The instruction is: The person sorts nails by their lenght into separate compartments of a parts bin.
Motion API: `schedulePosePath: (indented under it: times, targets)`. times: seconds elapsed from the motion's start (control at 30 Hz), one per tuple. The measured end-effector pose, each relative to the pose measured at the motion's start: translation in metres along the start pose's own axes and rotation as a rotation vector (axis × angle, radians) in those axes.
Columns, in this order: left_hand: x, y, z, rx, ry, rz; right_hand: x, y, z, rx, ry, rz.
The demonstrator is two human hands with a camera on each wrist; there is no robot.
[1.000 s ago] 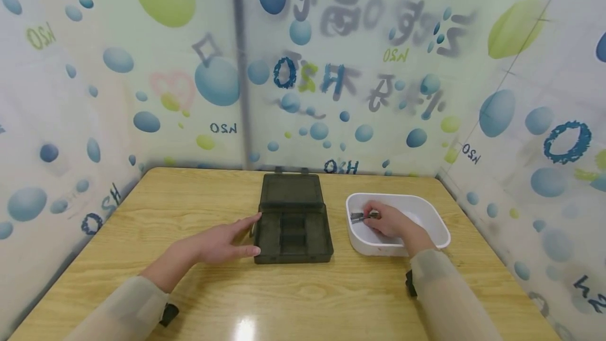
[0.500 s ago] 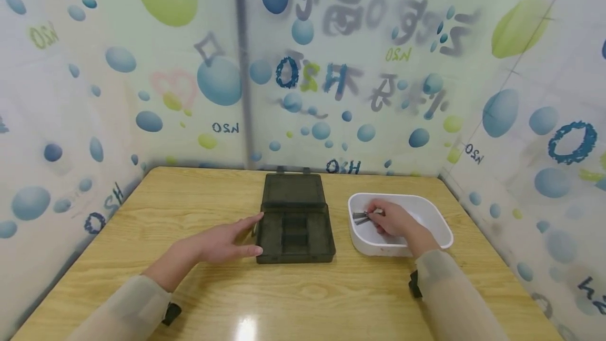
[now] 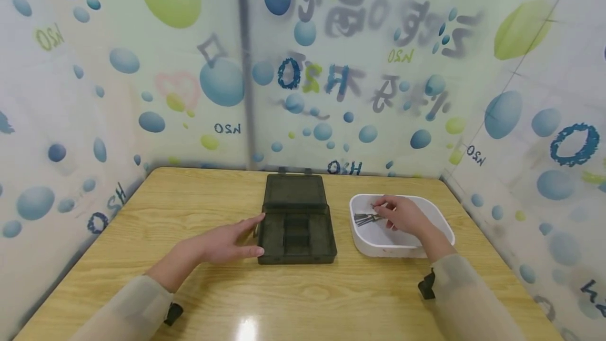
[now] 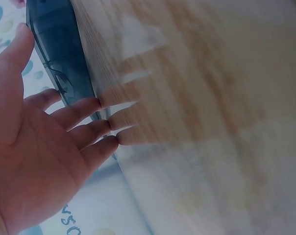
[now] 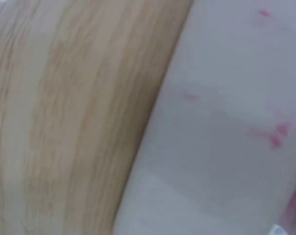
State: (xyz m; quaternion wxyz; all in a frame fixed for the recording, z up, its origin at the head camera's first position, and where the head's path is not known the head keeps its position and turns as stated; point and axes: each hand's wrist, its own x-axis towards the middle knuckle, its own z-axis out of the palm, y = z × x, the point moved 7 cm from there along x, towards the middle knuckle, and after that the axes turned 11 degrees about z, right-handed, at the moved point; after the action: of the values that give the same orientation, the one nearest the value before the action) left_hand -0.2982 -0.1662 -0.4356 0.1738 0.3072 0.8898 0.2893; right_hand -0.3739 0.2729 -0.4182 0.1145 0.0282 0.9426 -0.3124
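A dark translucent plastic case (image 3: 297, 233) lies with its lid (image 3: 294, 191) raised at the back. My left hand (image 3: 220, 243) touches the case's left side with thumb and forefinger spread; its straight fingers also show beside the case (image 4: 60, 49) in the left wrist view. To the right stands a white plastic tub (image 3: 428, 246), holding a small heap of thin grey metal pieces (image 3: 363, 218), perhaps nails or screws. Over that heap my right hand (image 3: 402, 214) pinches one slim metal piece (image 3: 373, 206) between thumb and forefinger; its far end is too small to make out.
Both things stand on a wood-grain table (image 3: 303, 299). A patterned curtain (image 3: 303, 120) hangs behind it and along both sides. Dividers (image 3: 296, 231) split the case's inside into compartments. The tub's outer wall (image 5: 211, 127), with pink marks, fills much of the right wrist view.
My right hand has lifted away from the heap and shifted slightly right and up, a slim metal piece in its fingertips. The left hand stays at the case.
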Motion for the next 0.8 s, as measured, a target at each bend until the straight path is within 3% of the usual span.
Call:
schedulePosePath:
  times: [0.37,0.63,0.8]
  targets:
    - [0.0,0.007,-0.004,0.08,0.059,0.079,-0.026,-0.043,-0.002,0.169,0.057,-0.142]
    - [0.003,0.003,0.006,-0.11,-0.04,0.066,-0.041,-0.083,0.02,0.262,-0.007,-0.237]
    - [0.002,0.002,0.007,-0.134,-0.054,0.044,-0.047,-0.104,0.037,0.334,-0.05,-0.249]
